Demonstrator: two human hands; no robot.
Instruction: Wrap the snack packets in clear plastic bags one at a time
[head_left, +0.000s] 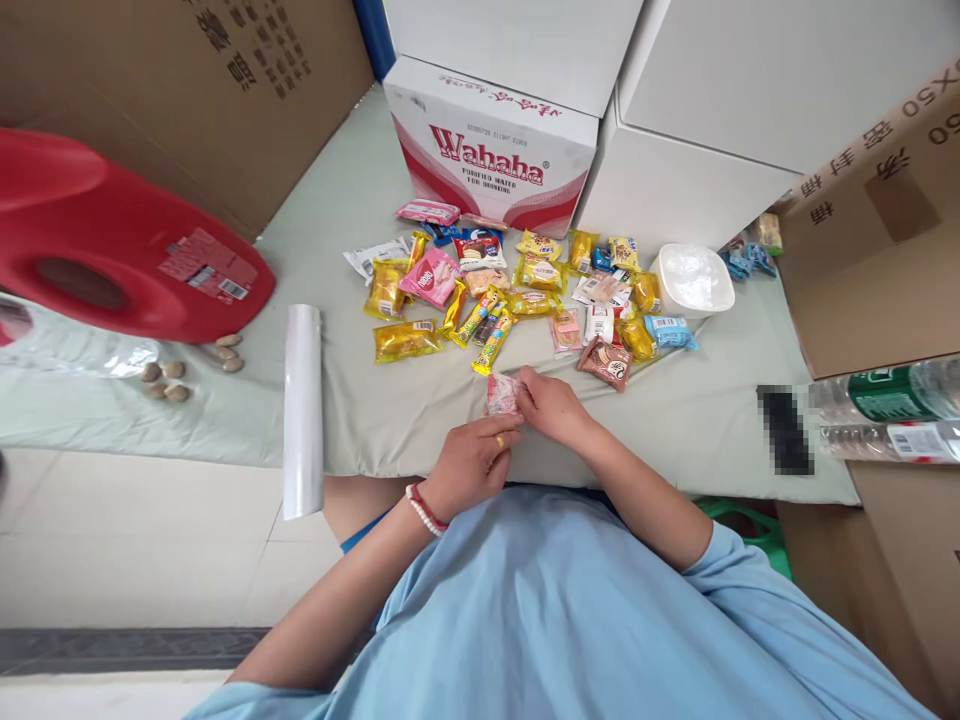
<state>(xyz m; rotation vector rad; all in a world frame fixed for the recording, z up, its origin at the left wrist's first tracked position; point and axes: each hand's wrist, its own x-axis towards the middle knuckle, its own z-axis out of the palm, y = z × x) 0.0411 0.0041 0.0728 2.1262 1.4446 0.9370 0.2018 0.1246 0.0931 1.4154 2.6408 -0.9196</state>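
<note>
Both my hands pinch a small pink-and-clear snack packet [501, 394] close to the table's near edge. My left hand [471, 463], with a ring and a red-and-white bead bracelet, grips its lower side. My right hand [553, 407] holds its right edge. Beyond the packet lies a spread of several wrapped snacks [517, 290] in yellow, pink, blue and brown wrappers on the pale green tablecloth [390, 410].
A white roll [302, 408] overhangs the table's near left edge. A red jug [112, 240] and small nuts [176, 380] lie left. A Wahaha box [491, 150] stands behind the snacks, a white bowl [694, 280] right, plastic bottles [892, 410] and cardboard boxes far right.
</note>
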